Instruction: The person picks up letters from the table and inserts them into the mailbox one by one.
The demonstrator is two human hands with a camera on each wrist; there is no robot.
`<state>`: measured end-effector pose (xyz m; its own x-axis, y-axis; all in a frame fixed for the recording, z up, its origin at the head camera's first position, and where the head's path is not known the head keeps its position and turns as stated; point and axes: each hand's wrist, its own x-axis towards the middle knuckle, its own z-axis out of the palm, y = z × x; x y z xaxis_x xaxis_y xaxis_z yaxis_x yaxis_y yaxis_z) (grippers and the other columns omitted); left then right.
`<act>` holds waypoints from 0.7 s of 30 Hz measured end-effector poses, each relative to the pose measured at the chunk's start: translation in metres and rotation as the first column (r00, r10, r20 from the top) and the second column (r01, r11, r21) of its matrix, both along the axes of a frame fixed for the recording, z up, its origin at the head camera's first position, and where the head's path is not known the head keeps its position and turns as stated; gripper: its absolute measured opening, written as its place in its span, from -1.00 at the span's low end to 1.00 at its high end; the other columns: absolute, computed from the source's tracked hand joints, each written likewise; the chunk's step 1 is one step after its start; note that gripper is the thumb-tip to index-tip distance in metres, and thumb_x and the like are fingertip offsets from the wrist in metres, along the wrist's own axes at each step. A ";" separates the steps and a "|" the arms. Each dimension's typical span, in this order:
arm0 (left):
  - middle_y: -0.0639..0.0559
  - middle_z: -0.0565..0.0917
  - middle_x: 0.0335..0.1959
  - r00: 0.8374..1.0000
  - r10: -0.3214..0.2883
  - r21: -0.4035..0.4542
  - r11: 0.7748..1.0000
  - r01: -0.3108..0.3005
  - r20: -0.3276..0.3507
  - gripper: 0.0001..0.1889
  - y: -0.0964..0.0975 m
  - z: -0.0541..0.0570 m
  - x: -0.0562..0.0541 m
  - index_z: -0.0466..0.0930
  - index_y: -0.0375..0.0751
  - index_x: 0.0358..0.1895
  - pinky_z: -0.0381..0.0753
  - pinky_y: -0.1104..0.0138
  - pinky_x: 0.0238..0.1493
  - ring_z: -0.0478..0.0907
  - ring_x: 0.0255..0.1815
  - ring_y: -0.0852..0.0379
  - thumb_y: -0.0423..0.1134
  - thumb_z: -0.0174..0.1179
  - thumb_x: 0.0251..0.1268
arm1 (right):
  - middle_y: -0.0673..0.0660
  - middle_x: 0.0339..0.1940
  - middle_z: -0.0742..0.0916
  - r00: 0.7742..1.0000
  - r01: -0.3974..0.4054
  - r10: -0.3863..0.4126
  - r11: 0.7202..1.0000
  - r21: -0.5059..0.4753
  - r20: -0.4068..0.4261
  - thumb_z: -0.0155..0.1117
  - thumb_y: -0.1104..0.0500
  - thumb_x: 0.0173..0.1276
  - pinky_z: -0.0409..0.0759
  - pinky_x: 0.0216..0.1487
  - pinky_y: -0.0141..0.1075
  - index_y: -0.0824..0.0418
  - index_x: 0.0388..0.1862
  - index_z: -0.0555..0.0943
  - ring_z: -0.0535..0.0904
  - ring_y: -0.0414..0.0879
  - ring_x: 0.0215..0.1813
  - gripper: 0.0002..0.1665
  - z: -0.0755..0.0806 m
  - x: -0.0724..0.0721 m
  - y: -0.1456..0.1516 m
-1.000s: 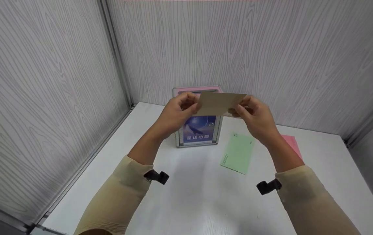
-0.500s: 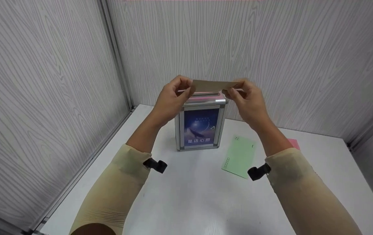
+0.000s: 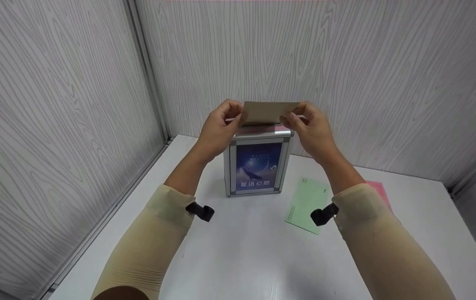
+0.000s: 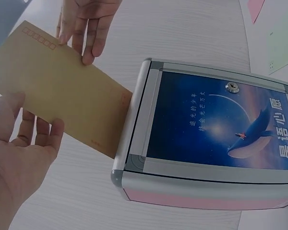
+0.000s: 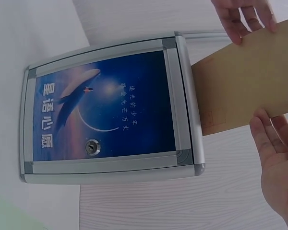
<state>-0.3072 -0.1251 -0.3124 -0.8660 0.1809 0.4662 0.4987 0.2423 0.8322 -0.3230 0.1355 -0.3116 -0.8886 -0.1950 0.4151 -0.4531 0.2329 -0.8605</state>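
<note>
Grip, both hands: the left hand point(image 3: 218, 131) and the right hand point(image 3: 315, 131) each pinch a brown envelope point(image 3: 265, 111) by opposite side edges, the grip narrow on the paper. The envelope stands tilted over the top of a silver-framed letter box point(image 3: 259, 166), its lower end meeting the top. The end carrying printed postcode squares points away from the box. Whether the lower edge sits inside the slot cannot be told (the box's front rim hides it in both wrist views).

Edges and room: the letter box stands upright near the back wall panel point(image 3: 304, 54), with a stretch of tabletop point(image 3: 238, 258) between it and the left edge. The front expanse of tabletop lies between the two forearms. A green envelope point(image 3: 308, 204) lies flat to the box's right, apart from it; a pink sheet point(image 3: 379, 193) lies farther right, partly covered by the right forearm. A key lock point(image 4: 233, 87) is set in the box's front.

Pose: both arms reach forward and converge at the envelope, thumbs toward the head camera, fingers bent. Beige sleeves point(image 3: 138, 250) end short of the wrists, each bearing a black wrist camera point(image 3: 201, 211).
</note>
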 end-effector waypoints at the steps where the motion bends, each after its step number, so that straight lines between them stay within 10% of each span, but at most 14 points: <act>1: -0.01 0.70 0.16 1.000 0.009 -0.010 1.000 -0.009 -0.004 -0.80 0.001 0.001 0.000 0.59 -0.09 0.12 0.59 0.12 0.44 0.64 0.29 0.10 -0.08 0.20 0.69 | 0.23 0.31 0.69 1.000 -0.003 0.003 1.000 0.001 0.000 0.14 0.20 0.73 0.71 0.38 -0.25 0.30 0.29 0.57 0.72 0.02 0.35 -0.70 0.001 -0.001 0.000; 21: 0.02 0.75 0.04 0.980 0.129 -0.110 0.983 -0.146 -0.148 -0.74 0.006 0.003 -0.008 0.61 -0.09 0.09 0.73 0.21 0.18 0.73 0.09 0.10 0.00 0.19 0.67 | 0.27 0.20 0.74 0.997 0.076 -0.078 0.993 0.092 0.020 0.13 0.16 0.74 0.77 0.26 -0.25 0.22 0.22 0.60 0.80 -0.01 0.15 -0.76 0.009 -0.005 0.000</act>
